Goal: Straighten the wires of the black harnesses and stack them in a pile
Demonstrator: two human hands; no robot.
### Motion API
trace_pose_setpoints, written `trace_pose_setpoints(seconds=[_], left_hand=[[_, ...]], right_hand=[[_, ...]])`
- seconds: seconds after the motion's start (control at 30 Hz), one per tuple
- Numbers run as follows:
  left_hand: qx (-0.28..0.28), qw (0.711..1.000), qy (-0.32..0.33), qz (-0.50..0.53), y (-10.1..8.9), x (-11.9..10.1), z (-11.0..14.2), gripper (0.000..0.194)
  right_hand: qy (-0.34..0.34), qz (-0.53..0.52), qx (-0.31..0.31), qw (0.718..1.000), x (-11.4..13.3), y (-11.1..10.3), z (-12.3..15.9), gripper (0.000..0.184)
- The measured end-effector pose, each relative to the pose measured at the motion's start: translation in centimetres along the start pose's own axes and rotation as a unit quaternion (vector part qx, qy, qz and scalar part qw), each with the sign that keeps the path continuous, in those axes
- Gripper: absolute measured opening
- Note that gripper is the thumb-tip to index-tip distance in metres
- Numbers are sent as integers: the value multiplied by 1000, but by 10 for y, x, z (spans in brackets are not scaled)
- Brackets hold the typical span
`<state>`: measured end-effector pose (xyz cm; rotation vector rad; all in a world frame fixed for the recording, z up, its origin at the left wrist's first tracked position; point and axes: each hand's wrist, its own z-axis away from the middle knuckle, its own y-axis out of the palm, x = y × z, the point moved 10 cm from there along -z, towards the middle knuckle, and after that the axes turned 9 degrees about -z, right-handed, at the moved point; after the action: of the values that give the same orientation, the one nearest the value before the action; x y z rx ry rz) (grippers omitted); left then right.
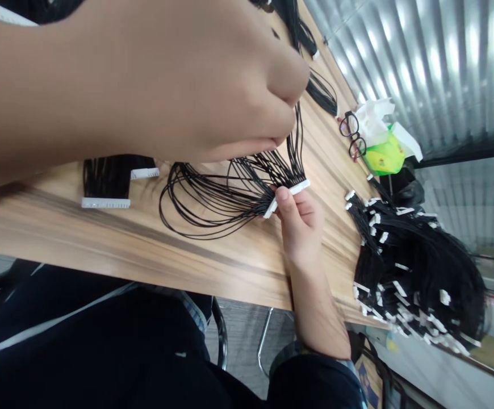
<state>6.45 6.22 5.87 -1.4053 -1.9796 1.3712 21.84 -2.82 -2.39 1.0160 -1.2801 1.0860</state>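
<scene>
My right hand (300, 224) pinches a white connector (299, 186) between thumb and fingers, just above the table. The thumb covers part of the white strip, so I cannot tell if it is one piece or two. Black wires (213, 210) fan out from it, some looping left, others running up and beneath my other hand. Close to the camera, my left hand (213, 79) reaches in from the left with its back toward me and fingers curled closed over the wires. Whatever lies inside those fingers is hidden.
Left on the wooden table (145, 238) lies a flat black cable (106, 179) with white connectors. A big heap of black wire harnesses (417, 267) sits at right. Eyeglasses (353, 135) and a green bag (383, 156) lie by the corrugated metal wall (421, 57). More black wires (321, 94) lie along the far edge.
</scene>
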Motion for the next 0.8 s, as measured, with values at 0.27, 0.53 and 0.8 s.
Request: trace_pose_setpoints(seconds=[0.27,0.53,0.8], left_hand=[[31,989,123,-72,-10,-23,-4,66],[97,966,188,146,16,-15,-8,39],[109,948,150,260,21,-21,-8,29]], right_hand=[[15,70,91,993,-2,12,5,38],[-3,58,141,988,2,17,12,33],[8,18,140,990,1,19,17,32]])
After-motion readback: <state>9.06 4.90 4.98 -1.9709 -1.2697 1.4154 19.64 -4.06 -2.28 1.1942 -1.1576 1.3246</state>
